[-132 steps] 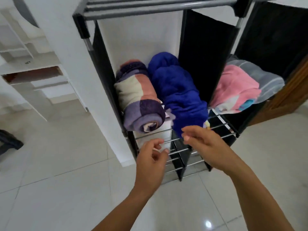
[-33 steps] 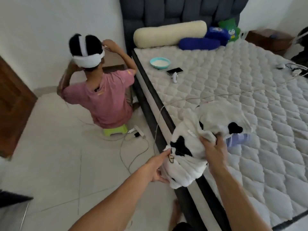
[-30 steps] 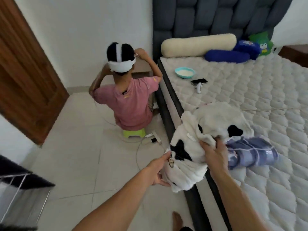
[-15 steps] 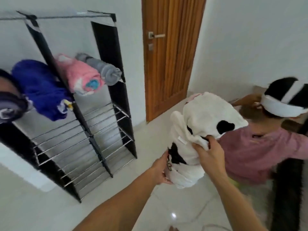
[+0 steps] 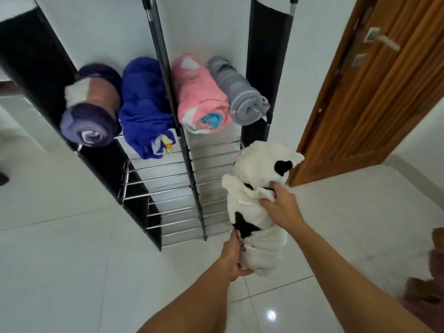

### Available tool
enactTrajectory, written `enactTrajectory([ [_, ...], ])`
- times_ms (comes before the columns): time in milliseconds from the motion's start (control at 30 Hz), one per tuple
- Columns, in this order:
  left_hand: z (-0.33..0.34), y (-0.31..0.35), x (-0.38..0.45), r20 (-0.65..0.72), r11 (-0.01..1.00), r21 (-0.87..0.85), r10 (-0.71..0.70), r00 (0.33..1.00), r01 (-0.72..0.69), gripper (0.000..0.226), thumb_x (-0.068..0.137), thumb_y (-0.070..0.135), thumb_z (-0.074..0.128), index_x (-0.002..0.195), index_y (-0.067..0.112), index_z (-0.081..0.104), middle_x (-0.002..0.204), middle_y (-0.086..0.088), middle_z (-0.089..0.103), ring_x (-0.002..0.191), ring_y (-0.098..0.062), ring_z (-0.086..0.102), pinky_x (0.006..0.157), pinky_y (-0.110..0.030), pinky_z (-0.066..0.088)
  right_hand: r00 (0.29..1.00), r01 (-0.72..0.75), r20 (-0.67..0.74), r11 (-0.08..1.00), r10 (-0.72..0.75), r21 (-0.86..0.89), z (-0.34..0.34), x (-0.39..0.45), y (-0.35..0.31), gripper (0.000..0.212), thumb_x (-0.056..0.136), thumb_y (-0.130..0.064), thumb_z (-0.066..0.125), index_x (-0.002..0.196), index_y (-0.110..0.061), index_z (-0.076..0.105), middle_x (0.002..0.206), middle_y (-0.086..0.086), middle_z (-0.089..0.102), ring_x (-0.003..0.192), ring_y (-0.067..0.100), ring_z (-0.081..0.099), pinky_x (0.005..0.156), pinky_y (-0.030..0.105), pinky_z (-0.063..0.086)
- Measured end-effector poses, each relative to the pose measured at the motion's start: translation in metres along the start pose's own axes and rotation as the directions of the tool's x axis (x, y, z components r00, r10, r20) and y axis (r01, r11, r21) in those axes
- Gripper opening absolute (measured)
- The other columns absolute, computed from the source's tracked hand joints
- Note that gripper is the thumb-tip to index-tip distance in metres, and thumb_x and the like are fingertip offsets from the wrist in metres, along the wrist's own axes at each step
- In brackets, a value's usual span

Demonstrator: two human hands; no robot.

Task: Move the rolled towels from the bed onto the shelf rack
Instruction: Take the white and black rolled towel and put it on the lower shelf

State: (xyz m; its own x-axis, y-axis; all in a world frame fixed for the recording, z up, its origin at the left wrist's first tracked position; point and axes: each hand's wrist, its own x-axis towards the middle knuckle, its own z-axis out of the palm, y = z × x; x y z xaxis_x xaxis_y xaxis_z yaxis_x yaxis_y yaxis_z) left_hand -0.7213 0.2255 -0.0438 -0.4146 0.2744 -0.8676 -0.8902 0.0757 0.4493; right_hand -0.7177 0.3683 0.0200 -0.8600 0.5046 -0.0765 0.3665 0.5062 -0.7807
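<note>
Both hands carry the white towel [image 5: 258,207] in the air before the rack [image 5: 192,164]: right hand [image 5: 280,207] pinches its top fold, left hand [image 5: 234,257] grips its lower end. Held so loosely, the roll could unravel when set down.

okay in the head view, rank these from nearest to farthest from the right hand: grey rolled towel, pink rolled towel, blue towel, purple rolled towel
1. grey rolled towel, above the right hand, rack's right end
2. pink rolled towel, just left of it
3. blue towel, left compartment
4. purple rolled towel, far left
</note>
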Motion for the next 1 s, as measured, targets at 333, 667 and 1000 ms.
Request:
enactTrajectory([
  [333, 0.008, 0.11, 0.1, -0.019, 0.993, -0.111, 0.037, 0.999, -0.039, 0.054, 0.088, 0.066, 0.046, 0.117, 0.022, 0.058, 0.094, -0.002, 0.061, 0.085, -0.022, 0.06, 0.081, -0.045, 0.052, 0.992, -0.003, 0.125, 0.992, 0.018, -0.125, 0.053, 0.172, -0.014, 0.045, 0.089, -0.015, 0.056, 0.132, -0.004, 0.047, 0.125, 0.018, 0.06, 0.118, 0.035, 0.055, 0.091, 0.031, 0.043],
  [667, 0.017, 0.195, 0.172, -0.002, 0.984, -0.127, 0.128, 0.992, -0.127, 0.059, 0.084, 0.051, 0.065, 0.135, 0.029, 0.046, 0.132, -0.001, 0.051, 0.109, -0.03, 0.056, 0.074, -0.04, 0.056, 0.995, 0.097, 0.016, 0.963, -0.096, -0.252, 0.091, 0.293, -0.018, 0.029, 0.09, -0.015, 0.056, 0.107, 0.007, 0.063, 0.112, 0.025, 0.067, 0.108, 0.039, 0.06, 0.087, 0.035, 0.037],
  [1000, 0.03, 0.205, 0.205, 0.048, 0.963, -0.082, 0.26, 0.964, -0.256, 0.068, 0.091, 0.015, 0.064, 0.148, 0.029, 0.03, 0.139, -0.006, 0.047, 0.112, -0.028, 0.056, 0.089, -0.041, 0.053, 0.98, 0.043, 0.197, 0.94, 0.026, -0.339, 0.097, 0.319, 0.014, 0.037, 0.097, -0.018, 0.045, 0.13, -0.005, 0.051, 0.14, 0.015, 0.051, 0.133, 0.03, 0.043, 0.107, 0.031, 0.03],
])
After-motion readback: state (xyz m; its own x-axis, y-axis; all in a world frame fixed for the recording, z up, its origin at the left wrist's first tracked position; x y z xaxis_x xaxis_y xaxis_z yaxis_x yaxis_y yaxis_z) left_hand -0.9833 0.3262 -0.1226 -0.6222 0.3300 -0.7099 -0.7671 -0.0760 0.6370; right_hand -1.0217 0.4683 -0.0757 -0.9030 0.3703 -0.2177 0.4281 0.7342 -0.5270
